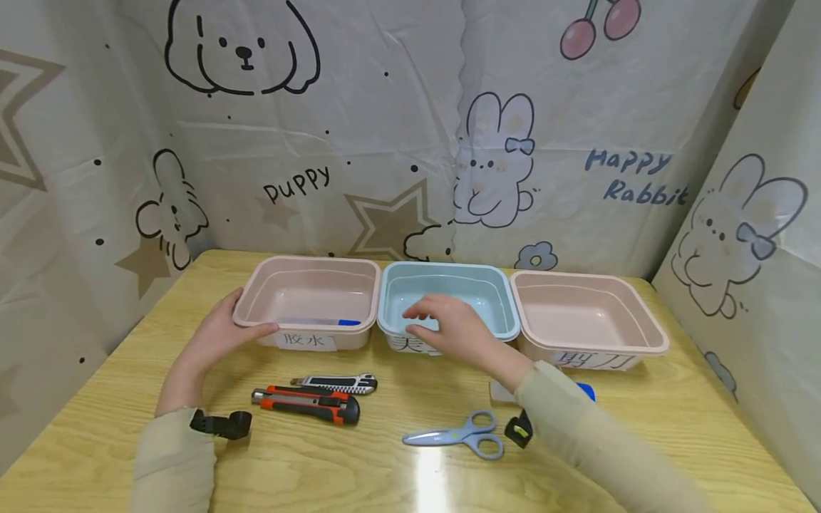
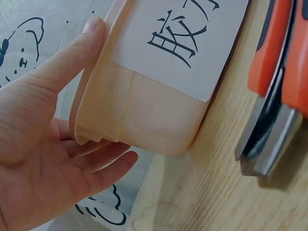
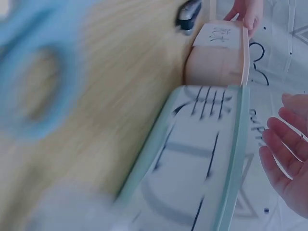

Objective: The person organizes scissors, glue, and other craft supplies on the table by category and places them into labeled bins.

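My left hand [image 1: 214,331] grips the left corner of the left pink bin [image 1: 308,265], its thumb along the front rim and its fingers around the side wall. Inside that bin lies a clear, blue-capped tube [image 1: 348,323]. Over the light blue bin [image 1: 449,269] hovers my right hand [image 1: 454,329], fingers loosely bent and nothing in them. Two utility knives lie before the left bin, one red and black [image 1: 311,405], one silver and black [image 1: 340,384]. Blue-grey scissors [image 1: 458,434] rest below my right forearm. A translucent thing with a blue end [image 1: 585,391] is partly hidden by the right sleeve.
Another pink bin [image 1: 653,342] stands at the right, completing a row across the back of the wooden table [image 1: 359,470]. Each bin bears a paper label in front. A patterned cloth [image 1: 385,135] hangs behind the table and along its sides.
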The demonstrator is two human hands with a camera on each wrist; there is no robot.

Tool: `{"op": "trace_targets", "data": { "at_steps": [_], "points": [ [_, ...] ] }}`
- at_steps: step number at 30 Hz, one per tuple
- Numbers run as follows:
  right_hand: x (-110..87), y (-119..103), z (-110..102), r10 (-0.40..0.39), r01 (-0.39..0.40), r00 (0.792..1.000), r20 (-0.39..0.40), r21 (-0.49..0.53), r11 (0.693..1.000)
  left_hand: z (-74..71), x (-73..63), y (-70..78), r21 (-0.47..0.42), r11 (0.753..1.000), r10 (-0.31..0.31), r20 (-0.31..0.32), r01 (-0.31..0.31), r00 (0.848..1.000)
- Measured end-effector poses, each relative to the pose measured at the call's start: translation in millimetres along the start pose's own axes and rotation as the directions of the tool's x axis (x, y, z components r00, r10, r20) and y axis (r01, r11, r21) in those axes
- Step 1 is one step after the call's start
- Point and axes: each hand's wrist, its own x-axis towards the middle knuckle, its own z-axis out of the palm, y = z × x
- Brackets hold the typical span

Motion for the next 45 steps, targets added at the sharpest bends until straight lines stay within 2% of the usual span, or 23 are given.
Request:
{"op": "trace_targets", "data": {
  "at_steps": [4,10,16,23,29,35,41,45],
  "points": [
    [-37.8,12.8,-15.2,0.042,-0.043,0.999,-0.005,-0.083,0.996,-0.5,0.4,2.7,0.013,1.000,-0.010,0.007,0.010,1.000],
    [-84.6,26.5,-30.9,0.087,-0.076,0.995,0.052,-0.188,0.979,-0.3,-0.5,2.8,0.016,1.000,-0.018,0.010,0.018,1.000],
    [-116.8,35.4,-38.0,0.146,-0.101,0.980,0.133,-0.299,0.949,1.6,0.2,-1.4,0.016,1.000,-0.013,0.010,0.013,1.000],
    [-143.8,45.4,-40.5,0.232,-0.156,0.953,0.195,-0.341,0.927,3.9,1.4,-2.7,0.012,1.000,-0.012,0.008,0.012,1.000],
    [-157.5,53.9,-39.3,0.240,-0.153,0.946,0.220,-0.348,0.925,5.0,2.6,-3.3,0.004,1.000,-0.005,0.008,0.005,1.000],
    [-160.2,59.3,-37.1,0.200,-0.120,0.958,0.207,-0.342,0.932,5.0,2.3,-1.9,0.007,1.000,-0.001,0.006,0.001,1.000],
    [-152.9,55.9,-33.9,0.184,-0.120,0.963,0.197,-0.296,0.948,4.6,1.3,-0.5,0.010,1.000,0.004,0.006,-0.004,1.000],
    [-140.9,49.3,-29.0,0.136,-0.071,0.968,0.212,-0.290,0.955,3.1,0.5,-0.5,0.018,1.000,-0.006,0.000,0.006,1.000]
  ]
}}
